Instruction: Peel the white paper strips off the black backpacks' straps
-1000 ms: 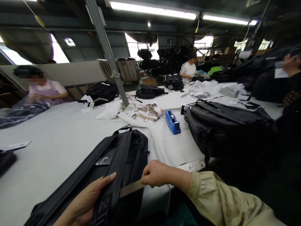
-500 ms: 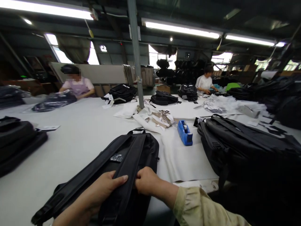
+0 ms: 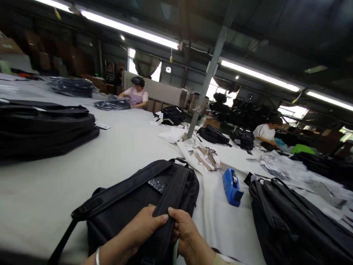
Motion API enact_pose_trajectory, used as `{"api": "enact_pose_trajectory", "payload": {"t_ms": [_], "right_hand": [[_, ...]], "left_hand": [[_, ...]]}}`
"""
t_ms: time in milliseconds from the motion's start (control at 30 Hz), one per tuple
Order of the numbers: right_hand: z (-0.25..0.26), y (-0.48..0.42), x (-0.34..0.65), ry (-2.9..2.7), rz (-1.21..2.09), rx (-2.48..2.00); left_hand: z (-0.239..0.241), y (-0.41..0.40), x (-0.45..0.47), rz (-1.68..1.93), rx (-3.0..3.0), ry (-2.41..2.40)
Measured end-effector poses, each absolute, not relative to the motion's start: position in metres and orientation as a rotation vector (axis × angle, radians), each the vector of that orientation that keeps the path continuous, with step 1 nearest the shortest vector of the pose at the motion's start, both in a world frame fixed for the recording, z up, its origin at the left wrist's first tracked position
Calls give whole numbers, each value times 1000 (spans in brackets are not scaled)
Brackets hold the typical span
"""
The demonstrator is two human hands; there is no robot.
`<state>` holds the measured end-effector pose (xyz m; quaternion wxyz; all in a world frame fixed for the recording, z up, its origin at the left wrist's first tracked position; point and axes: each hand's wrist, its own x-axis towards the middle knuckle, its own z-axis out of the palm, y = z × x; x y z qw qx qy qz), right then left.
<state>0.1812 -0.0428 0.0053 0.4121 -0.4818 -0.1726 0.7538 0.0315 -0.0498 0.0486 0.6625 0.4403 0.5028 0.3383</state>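
Observation:
A black backpack (image 3: 124, 206) lies flat on the white table (image 3: 124, 147) right before me, straps up. My left hand (image 3: 140, 230) curls its fingers round the right shoulder strap (image 3: 168, 206) from the left. Pinching the same strap from the other side, my right hand (image 3: 184, 230) almost touches the left thumb. A small patterned label (image 3: 156, 185) sits on the bag between the two straps.
A blue tape dispenser (image 3: 232, 187) stands just right of the bag, with paper strips (image 3: 205, 158) behind it. Another black backpack (image 3: 292, 221) lies at the right, stacked black bags (image 3: 41, 127) at the left. A steel pole (image 3: 205, 82) rises mid-table. Two people work at the far side.
The camera has swung left and tilted. A tan strip held by my right hand a second ago is gone from view. Both hands have closed together on the strap.

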Motion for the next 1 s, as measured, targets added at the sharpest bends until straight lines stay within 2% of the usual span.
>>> {"api": "enact_pose_trajectory", "payload": {"t_ms": [267, 400, 500, 600, 800, 1000], "right_hand": [[-3, -42, 179, -525, 1794, -1138], [13, -41, 205, -900, 1826, -1192], [30, -39, 236, -1228, 1736, -1359], [50, -32, 252, -1299, 1617, -1446], [78, 4, 202, -1424, 1542, -1363], [71, 22, 160, -1680, 1561, -1385]], "left_hand": [[31, -59, 35, 872, 772, 1007], [21, -47, 25, 892, 796, 1032], [12, -41, 16, 869, 809, 1045], [8, -39, 15, 857, 851, 1062], [11, -36, 22, 834, 1099, 1111], [8, -31, 15, 851, 1323, 1179]]}}
